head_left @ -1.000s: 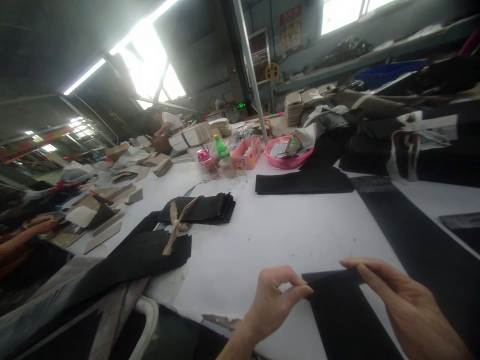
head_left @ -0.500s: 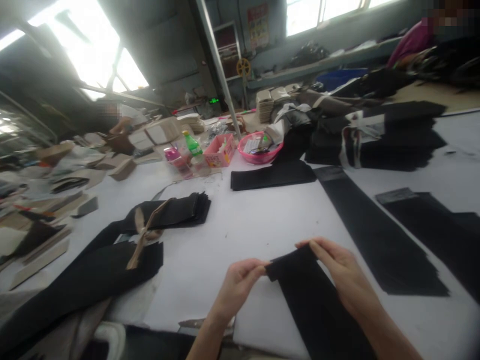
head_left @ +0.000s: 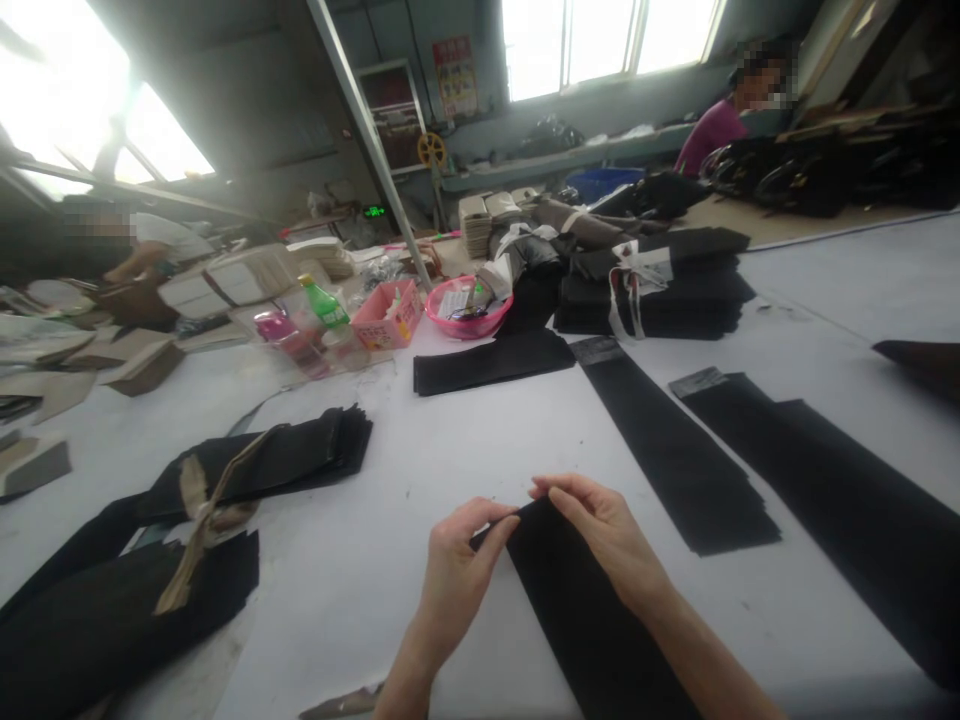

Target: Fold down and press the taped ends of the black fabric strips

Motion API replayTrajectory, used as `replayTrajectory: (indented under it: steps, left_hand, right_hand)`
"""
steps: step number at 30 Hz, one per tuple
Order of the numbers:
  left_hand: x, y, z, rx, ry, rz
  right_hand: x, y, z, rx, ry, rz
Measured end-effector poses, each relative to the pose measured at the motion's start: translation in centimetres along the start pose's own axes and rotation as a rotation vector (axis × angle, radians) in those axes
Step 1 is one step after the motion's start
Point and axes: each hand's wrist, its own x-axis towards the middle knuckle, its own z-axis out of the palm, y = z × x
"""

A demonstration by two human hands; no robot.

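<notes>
Both hands pinch the far end of a black strip (head_left: 577,610) lying on the near part of the white counter (head_left: 420,480): the left hand (head_left: 457,570) grips its left corner, the right hand (head_left: 600,530) its right corner. More strips (head_left: 675,460) lie to the right, a tied bundle (head_left: 262,465) to the left.

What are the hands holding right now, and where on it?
Both hands pinch the long black fabric strip at its far end: left hand at the left corner, right hand at the right corner. The rest lies on the white table.
</notes>
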Motion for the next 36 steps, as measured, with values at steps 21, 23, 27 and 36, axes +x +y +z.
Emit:
replayTrajectory:
  steps: [21,23,27,36]
  left_hand:
    - [-0.8,0.4,-1.5,0.061,-0.025,0.005]
    - [-1.1,0.2,-1.6,0.072,-0.028,-0.002]
    - [-2.1,-1.8,-2.8,0.092,-0.004,-0.058]
    - [-2.0,-5.1,-5.5,0.007,0.109,-0.264]
  right_hand:
    - [-0.8,-1.8,0.3,-0.178,0.061,-0.071]
    - [-0.7,-1.7,0.2,-0.196,0.051,-0.064]
    - [-0.2,-2.4,-1.9,-0.140,0.225,-0.093]
    - [1.0,-4.3,-1.4,-0.281,0.004,-0.188]
